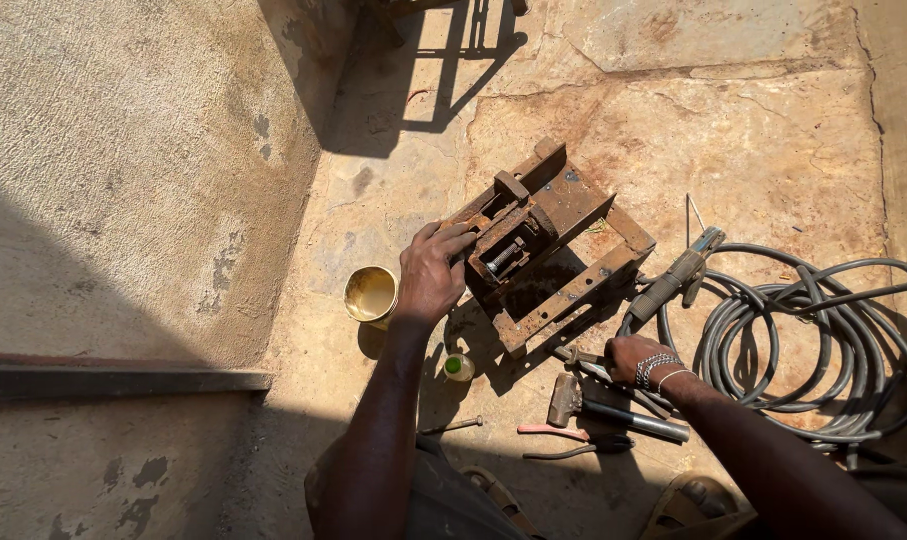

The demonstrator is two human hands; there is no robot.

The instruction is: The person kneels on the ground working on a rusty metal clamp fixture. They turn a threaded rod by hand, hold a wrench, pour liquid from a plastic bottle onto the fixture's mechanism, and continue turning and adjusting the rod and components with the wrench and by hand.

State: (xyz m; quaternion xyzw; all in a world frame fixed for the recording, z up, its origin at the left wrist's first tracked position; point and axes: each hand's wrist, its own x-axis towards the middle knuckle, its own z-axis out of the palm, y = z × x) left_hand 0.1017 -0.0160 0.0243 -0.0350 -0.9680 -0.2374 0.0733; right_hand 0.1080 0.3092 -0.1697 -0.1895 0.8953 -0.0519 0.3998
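On the sunlit stone floor [753, 130], the left hand [430, 275] lay palm-down against the near-left side of a rusty metal frame [548, 250], its fingers spread and curled over the edge rather than gripping anything. The right hand [631, 357] rested lower down, at the frame's near corner, closed loosely on what looked like a slim metal tool [583, 357]; how firmly it held could not be told. A threaded bolt [501, 257] sat in the frame's middle. Just left of the left wrist stood a small open tin [370, 295] of pale liquid, and a little green-capped bottle [458, 367] stood near the forearm. Below the right hand lay a hammer [613, 410] and red-handled pliers [573, 440]. To the right, an electrode holder [673, 280] lay beside a coiled grey cable [823, 350].
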